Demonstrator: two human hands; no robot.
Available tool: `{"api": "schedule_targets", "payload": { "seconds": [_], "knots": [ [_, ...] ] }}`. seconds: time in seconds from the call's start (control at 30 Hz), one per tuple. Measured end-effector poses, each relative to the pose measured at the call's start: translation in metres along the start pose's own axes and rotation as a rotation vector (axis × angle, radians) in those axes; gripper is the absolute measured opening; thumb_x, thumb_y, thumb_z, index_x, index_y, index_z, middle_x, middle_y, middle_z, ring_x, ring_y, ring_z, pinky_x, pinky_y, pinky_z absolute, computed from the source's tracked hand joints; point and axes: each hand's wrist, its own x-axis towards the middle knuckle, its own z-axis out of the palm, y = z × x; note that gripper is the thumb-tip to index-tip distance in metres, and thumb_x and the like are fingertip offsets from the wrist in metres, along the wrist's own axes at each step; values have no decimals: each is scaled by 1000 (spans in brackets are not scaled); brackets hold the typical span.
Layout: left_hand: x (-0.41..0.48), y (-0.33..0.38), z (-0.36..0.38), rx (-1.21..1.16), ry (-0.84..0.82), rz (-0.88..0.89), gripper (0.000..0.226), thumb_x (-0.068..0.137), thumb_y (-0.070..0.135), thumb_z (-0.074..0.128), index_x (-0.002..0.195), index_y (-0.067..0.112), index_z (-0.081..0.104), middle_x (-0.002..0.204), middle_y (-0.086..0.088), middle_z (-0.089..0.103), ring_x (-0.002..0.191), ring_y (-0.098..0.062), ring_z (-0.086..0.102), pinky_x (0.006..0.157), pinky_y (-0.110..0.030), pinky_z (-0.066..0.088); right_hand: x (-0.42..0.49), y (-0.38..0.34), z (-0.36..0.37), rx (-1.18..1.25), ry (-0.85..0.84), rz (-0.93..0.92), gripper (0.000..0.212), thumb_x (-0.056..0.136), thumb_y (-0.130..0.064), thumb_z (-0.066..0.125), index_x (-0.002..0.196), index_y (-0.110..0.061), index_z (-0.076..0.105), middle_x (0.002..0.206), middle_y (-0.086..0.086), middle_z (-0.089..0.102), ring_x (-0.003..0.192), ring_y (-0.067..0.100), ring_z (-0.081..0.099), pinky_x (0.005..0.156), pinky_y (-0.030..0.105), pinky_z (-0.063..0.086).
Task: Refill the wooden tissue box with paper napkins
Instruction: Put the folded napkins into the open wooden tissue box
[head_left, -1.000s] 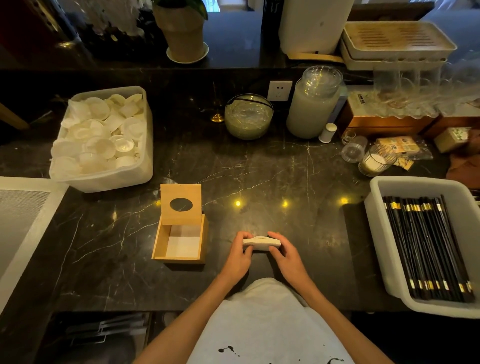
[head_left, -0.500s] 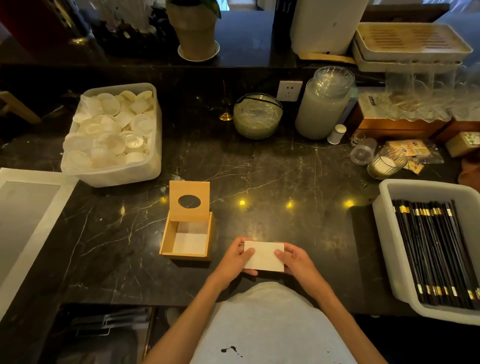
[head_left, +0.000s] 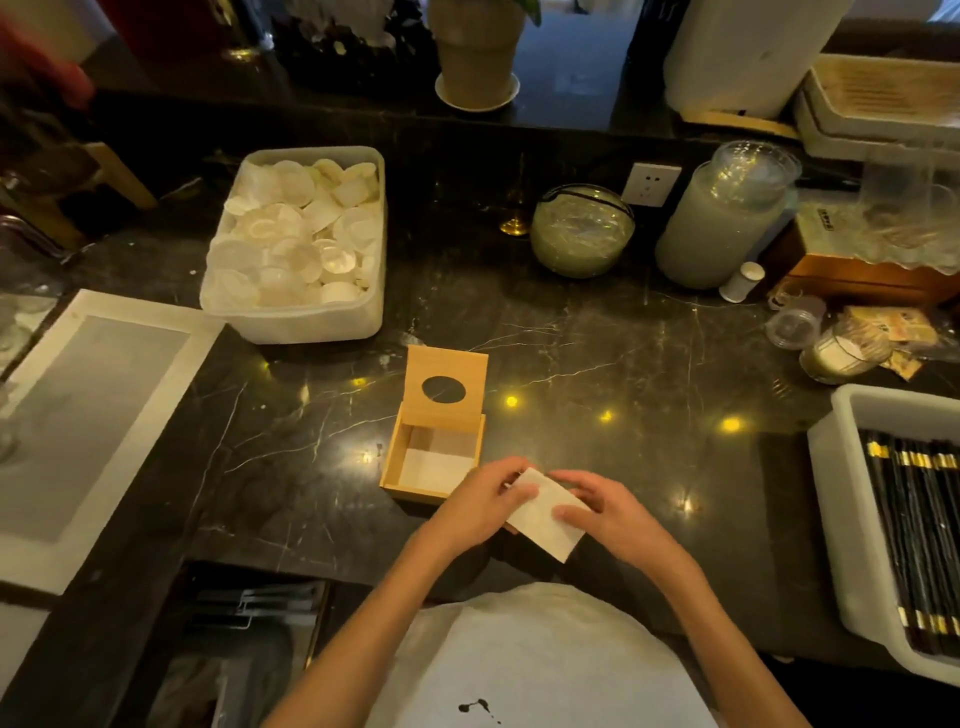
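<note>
A black marble counter (head_left: 597, 358), polished and threaded with thin pale veins, spans nearly the whole view and throws back small yellow glints of lamp light. At its left edge lies a flat white-framed grey panel (head_left: 78, 431); at its right edge sits a white plastic bin (head_left: 852, 545) packed with black chopsticks (head_left: 919, 540) banded in gold near the ends. At the back left, a translucent plastic tub (head_left: 296, 322) holds a heap of small round whitish cups. Further right stand a tall frosted glass jar (head_left: 722, 228) with a clear domed lid and a round greenish glass bowl (head_left: 582, 234), with a white wall socket (head_left: 651, 184) between them on the back panel. A wooden box behind the jar bears a small dark label, too blurred to read, and the crumpled printed packets beside it cannot be read either. Near the middle of the counter the wooden tissue box (head_left: 395, 457) stands open, square and pale, its hinged lid (head_left: 447, 387) upright with an oval hole cut through it, and white paper lines the bottom. Just beside the box's near right corner, both hands hold a folded stack of white paper napkins (head_left: 545, 514) tilted above the counter: the left hand (head_left: 478, 506) pinches its upper left end, the right hand (head_left: 608, 512) curls around the right side with the thumb pressed on top.
</note>
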Motion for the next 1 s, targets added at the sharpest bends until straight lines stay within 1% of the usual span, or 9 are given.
{"api": "schedule_targets", "payload": {
  "seconds": [0.13,0.2,0.3,0.4,0.47,0.6,0.7,0.8,1.0],
  "knots": [
    [-10,11,-39,21,1,49,19,97,30,57,115,23,62,104,4,66,93,-8,65,73,-26,58,15,-48,20,-260,-53,-65,21,93,-30,59,113,-30,66,98,-11,67,90,6,63,74,28,53],
    [-16,13,-62,-74,126,-2,20,98,29,55,117,23,62,109,5,66,100,-12,64,80,-28,58,22,-61,30,-244,27,-99,19,93,-28,60,110,-24,67,97,-8,68,89,9,65,76,32,56],
    [-20,-1,-103,-115,437,-61,30,101,25,50,130,24,57,126,9,60,118,-12,57,95,-28,50,33,-67,48,355,146,-11,27,96,-16,58,123,-13,61,111,3,72,104,19,68,85,34,57],
    [-21,-31,-132,-145,393,-256,54,104,25,40,155,27,22,159,1,30,145,-21,32,117,-43,32,44,-63,75,1247,123,88,34,99,-8,47,134,-9,50,127,13,64,121,28,59,97,43,53],
    [-21,-51,-136,-197,221,-334,56,106,25,37,157,29,14,161,-1,25,148,-23,26,117,-41,27,51,-60,90,1448,123,98,37,101,-8,43,137,-11,46,125,14,65,122,28,57,95,40,55],
    [-19,-82,-127,-297,49,-296,50,104,32,41,150,44,28,153,6,41,135,-14,43,113,-43,38,59,-63,112,1446,151,107,36,101,-7,41,136,-14,48,127,14,65,120,29,61,90,40,57],
    [-14,-91,-128,-360,7,-295,51,103,31,41,148,49,28,149,7,46,131,-14,47,111,-47,41,63,-69,111,1170,238,141,38,100,-7,46,137,-14,47,135,12,60,122,28,59,96,44,54],
    [-14,-89,-137,-404,-67,-304,59,98,23,48,145,54,29,144,9,51,130,-16,50,109,-49,44,70,-98,97,373,247,124,34,99,-8,50,132,-17,52,128,8,62,115,21,62,95,41,54],
    [-15,-102,-149,-466,-224,-292,97,83,-6,55,148,55,16,150,5,42,133,-18,47,110,-47,44,108,-153,103,-779,-64,148,42,96,-5,46,133,-21,55,131,4,60,121,24,56,97,34,47]
  ]
}}
